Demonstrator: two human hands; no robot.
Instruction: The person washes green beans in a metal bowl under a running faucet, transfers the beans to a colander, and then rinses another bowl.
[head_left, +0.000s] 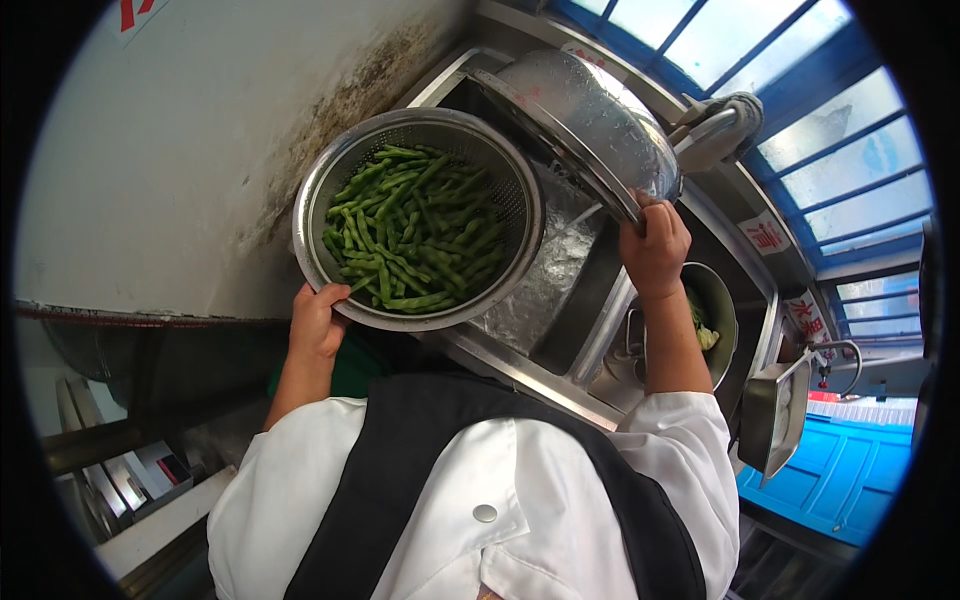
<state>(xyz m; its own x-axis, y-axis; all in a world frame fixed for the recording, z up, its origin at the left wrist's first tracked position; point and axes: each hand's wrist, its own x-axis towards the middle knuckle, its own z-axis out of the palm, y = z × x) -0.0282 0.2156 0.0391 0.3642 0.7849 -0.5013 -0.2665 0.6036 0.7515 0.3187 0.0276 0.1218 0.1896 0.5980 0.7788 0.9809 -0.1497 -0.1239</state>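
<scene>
My left hand grips the lower left rim of a perforated stainless-steel colander, its thumb over the edge. Green bean pods lie heaped inside it, some broken into pieces. My right hand is closed on the rim of a large metal basin, which is tipped on its side with its wet, shiny outside towards the window. Under the basin and beside the colander, water ripples in a steel sink compartment. The far side of the colander's rim stands close to the tilted basin.
Right of the sink divider stands a metal pot with leafy greens. A faucet with a cloth on it rises at the back. A stained white wall bounds the left. A rectangular steel container stands far right.
</scene>
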